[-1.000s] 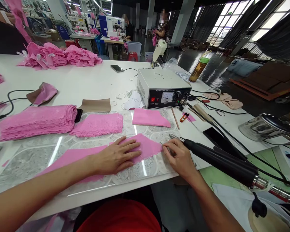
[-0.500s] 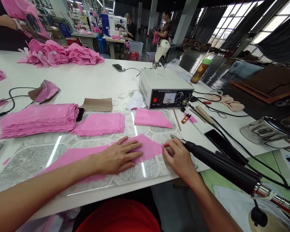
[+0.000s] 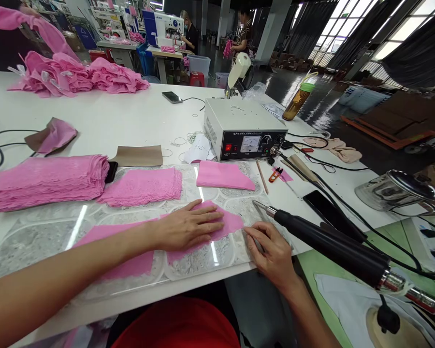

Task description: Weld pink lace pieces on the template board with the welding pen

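My left hand (image 3: 194, 225) lies flat with fingers stretched out, pressing on a pink fabric piece (image 3: 232, 223) on the table. Part of that piece is hidden under the hand. My right hand (image 3: 270, 249) has thumb and forefinger pinched together beside the right tip of the piece; what they hold, if anything, is too small to tell. Just beyond the right hand is a black pen-shaped tool (image 3: 329, 244) with a pointed metal tip aimed left. Another pink fabric piece (image 3: 130, 265) lies partly under my left forearm.
Behind the hands are a folded pink piece (image 3: 224, 175), pink fabric stacks (image 3: 145, 186) and a control box (image 3: 250, 140) with a dial. To the right lie orange thread snips (image 3: 275, 175), a pencil (image 3: 262, 177), a phone (image 3: 329, 212), cables and a clear lidded jug (image 3: 380, 191).
My left hand has slid slightly right and up over the pink piece. The right fingertips have dropped a little below its tip. The whole view has shifted slightly.
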`<state>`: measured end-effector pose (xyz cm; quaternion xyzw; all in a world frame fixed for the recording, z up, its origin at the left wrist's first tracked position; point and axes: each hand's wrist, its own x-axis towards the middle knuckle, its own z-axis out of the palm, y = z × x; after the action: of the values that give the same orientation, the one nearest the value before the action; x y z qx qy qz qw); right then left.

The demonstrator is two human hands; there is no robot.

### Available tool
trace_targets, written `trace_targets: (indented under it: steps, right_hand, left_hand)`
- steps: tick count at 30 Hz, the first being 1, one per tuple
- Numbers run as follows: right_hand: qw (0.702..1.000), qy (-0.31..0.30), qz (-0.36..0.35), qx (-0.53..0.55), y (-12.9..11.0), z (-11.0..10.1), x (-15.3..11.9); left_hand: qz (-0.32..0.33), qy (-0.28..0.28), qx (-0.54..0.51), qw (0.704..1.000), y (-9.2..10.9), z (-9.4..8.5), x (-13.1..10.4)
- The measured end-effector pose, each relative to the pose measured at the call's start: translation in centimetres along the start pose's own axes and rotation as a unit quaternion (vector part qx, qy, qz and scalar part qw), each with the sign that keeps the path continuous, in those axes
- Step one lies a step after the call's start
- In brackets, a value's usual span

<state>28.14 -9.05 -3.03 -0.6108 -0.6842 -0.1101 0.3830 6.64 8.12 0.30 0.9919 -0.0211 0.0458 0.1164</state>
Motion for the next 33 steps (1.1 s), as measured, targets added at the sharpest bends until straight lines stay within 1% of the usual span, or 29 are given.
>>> trace_targets:
  steps: [5,9,14,19,26,33]
  right_hand:
    - [0.999,-0.015,-0.001,-0.028,0.07,0.13,0.02]
    - [0.999,-0.014,-0.002,-0.047,-0.06,0.21,0.0]
    - [0.999,-0.011,-0.002,-0.043,-0.11,0.25,-0.03]
    - [0.999,-0.013,0.002,-0.048,-0.06,0.25,0.0]
    - [0.998,-0.001,-0.009,-0.061,-0.06,0.39,0.14]
    - [0.998,-0.004,-0.011,-0.062,-0.03,0.42,0.07]
  left_hand:
    - [0.008,-0.002,0.002,1.0,-0.43,0.28,-0.03]
    - [0.009,-0.007,-0.001,1.0,-0.48,0.19,-0.23]
    - [0.006,-0.012,0.0,1.0,-0.42,0.16,-0.17]
    - [0.011,-0.003,-0.002,1.0,-0.41,0.21,-0.21]
    - [0.017,-0.007,0.005,1.0,-0.59,0.33,-0.31]
    - [0.021,-0.001,0.011,1.0,-0.48,0.22,-0.42]
